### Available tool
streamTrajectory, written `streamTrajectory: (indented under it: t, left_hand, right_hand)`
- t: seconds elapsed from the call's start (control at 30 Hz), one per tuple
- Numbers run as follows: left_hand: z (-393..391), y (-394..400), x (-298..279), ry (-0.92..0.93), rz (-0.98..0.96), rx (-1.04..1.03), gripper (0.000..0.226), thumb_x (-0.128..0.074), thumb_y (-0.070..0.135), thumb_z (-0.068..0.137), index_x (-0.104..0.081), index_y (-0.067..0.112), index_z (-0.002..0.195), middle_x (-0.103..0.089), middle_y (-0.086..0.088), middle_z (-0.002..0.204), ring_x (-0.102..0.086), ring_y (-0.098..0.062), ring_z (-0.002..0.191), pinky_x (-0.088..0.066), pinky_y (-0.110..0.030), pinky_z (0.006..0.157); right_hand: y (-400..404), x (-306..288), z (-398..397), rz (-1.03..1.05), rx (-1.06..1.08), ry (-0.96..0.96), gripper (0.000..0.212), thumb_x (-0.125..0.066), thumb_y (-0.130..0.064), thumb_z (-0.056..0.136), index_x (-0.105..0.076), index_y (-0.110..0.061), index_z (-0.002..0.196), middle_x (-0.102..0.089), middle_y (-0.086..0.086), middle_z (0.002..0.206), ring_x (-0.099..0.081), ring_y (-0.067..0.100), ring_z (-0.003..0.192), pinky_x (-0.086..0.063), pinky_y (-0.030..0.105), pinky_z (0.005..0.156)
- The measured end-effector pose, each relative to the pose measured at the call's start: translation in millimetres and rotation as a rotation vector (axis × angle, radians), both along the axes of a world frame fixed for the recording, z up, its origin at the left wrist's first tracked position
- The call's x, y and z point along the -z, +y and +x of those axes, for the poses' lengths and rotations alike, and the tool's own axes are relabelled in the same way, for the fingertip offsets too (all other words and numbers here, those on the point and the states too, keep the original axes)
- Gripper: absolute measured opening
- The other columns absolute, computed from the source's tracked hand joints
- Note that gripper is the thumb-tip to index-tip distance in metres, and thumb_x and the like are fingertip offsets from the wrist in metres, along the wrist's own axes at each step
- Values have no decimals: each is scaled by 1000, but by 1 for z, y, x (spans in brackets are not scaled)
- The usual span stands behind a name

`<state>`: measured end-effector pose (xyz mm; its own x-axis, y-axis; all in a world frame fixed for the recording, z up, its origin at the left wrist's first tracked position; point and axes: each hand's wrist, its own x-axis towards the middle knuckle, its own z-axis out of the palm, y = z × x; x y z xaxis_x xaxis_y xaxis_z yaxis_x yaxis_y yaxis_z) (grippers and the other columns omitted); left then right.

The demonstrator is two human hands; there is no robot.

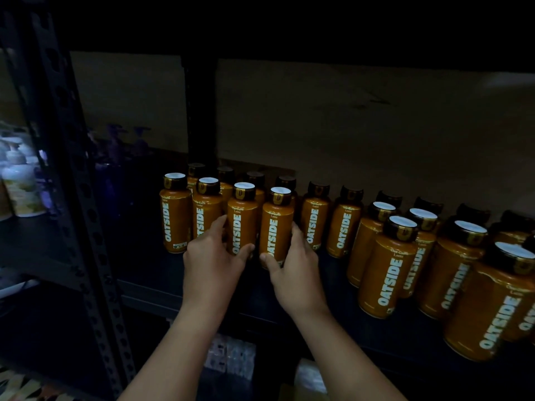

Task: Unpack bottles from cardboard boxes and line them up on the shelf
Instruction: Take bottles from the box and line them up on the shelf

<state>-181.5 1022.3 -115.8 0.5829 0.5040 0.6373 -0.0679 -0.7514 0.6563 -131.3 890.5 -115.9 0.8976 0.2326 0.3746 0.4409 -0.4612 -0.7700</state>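
Several orange OATSIDE bottles with dark caps stand in rows on a dark shelf. My left hand grips one upright bottle in the front row, thumb on its right side and fingers behind its left. My right hand grips the neighbouring bottle to the right, thumb across its lower front. Both bottles stand on the shelf beside two more front-row bottles to the left. No cardboard box of bottles shows clearly.
A perforated black upright stands at the left, another post behind the bottles. More bottles crowd the shelf's right side. Pale and purple pump bottles fill the neighbouring shelf on the left. Blurred packages lie below.
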Motion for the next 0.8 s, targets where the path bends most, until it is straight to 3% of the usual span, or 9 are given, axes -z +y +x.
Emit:
streamTrajectory:
  t: [0.2,0.53,0.8]
  left_hand:
    - [-2,-1,-2,-16,-16,3,65,-91,25,74,-62,20,133,-74,-1,115,-73,-12,98,-61,-35,86]
    - [0,3,1,-10,15,-25,66,-92,30,73,-62,22,132,-73,-2,113,-72,-14,97,-62,-39,84]
    - [0,3,2,-34,14,-18,63,-92,27,74,-64,19,129,-73,-2,112,-72,-12,94,-58,-29,82]
  right_hand:
    - [1,1,0,5,4,-12,84,-73,-27,92,-22,-26,159,-44,-2,151,-46,15,137,-44,38,112]
    - [2,1,-1,-22,19,-22,84,-73,-27,92,-22,-25,159,-44,-2,151,-45,15,138,-42,34,111]
    - [3,1,-2,-22,22,-24,84,-72,-28,93,-21,-25,160,-44,-2,151,-46,15,137,-43,34,111]
